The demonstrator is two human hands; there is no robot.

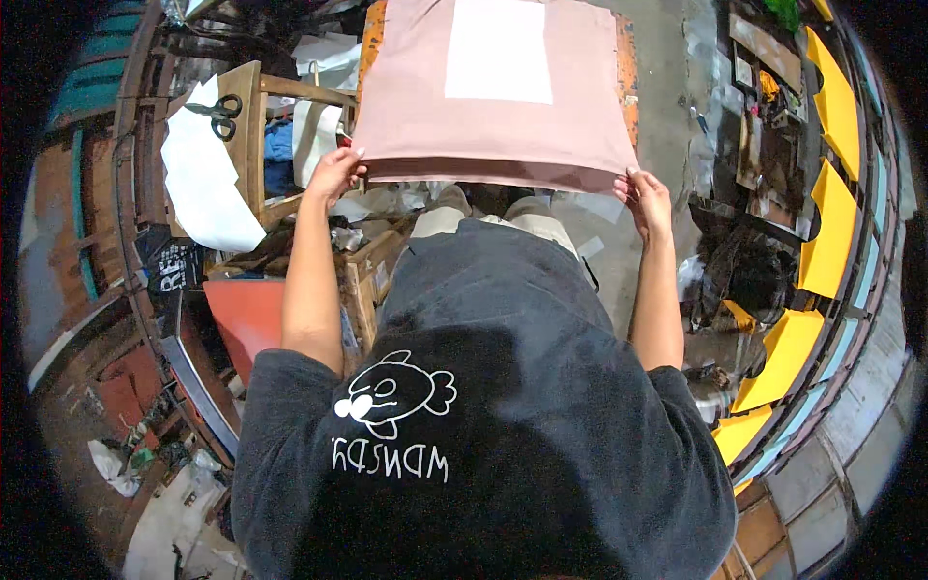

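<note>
A pink T-shirt-like piece of fabric (406,106) lies spread over an orange-edged board (627,77) in front of me. Its near edge hangs over the board's front and shows a darker inner fold. On top of the fabric, toward the far side, is a white rectangular sheet (498,53). My left hand (335,176) pinches the near left corner of the fabric, and my right hand (646,201) pinches the near right corner. Between them the edge is stretched nearly straight. The fabric's far end runs out of the picture.
Black-handled scissors (223,117) rest on white paper sheets (205,184) at the left, beside a wooden frame (253,145) with blue cloth (279,145). A red panel (244,314) stands by my left arm. Yellow pieces (827,232) line the right side, past cluttered shelving.
</note>
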